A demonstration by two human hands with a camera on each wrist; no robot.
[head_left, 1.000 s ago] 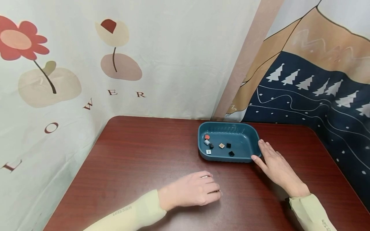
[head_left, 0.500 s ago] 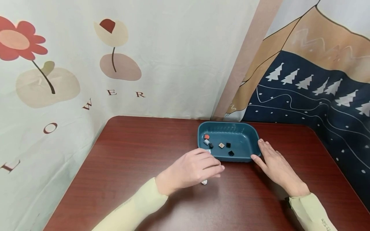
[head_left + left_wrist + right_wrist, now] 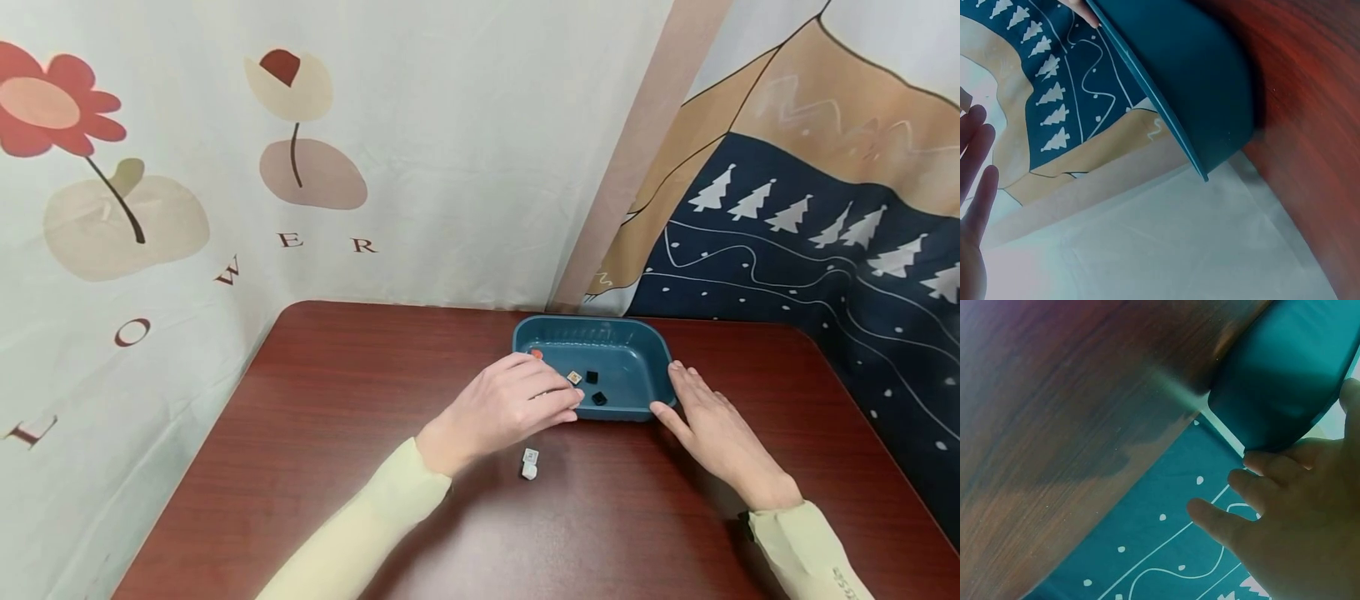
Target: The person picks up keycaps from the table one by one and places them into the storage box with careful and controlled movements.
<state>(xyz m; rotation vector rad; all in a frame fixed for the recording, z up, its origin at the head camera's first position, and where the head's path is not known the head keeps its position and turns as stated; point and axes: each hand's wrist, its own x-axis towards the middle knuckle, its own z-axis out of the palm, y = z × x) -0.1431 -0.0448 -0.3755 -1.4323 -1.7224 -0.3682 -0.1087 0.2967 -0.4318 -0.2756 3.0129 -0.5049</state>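
Observation:
A blue-green rectangular tray stands near the table's back edge. Inside it lie small square pieces: a tan printed piece, a black piece, another black piece and a partly covered red piece. My left hand hovers over the tray's near left corner, fingers loosely bent; its thumb and the pieces beneath are hidden. In the left wrist view, the visible fingers are relaxed above the rim. My right hand rests straight fingers and thumb against the tray's right end.
Two small white pieces, one printed and one plainer, lie together on the brown table in front of the tray. A printed curtain hangs behind the table and along its sides.
My left hand has moved forward from the table to over the tray's left part, uncovering two white pieces on the table. My right hand and the tray have stayed put.

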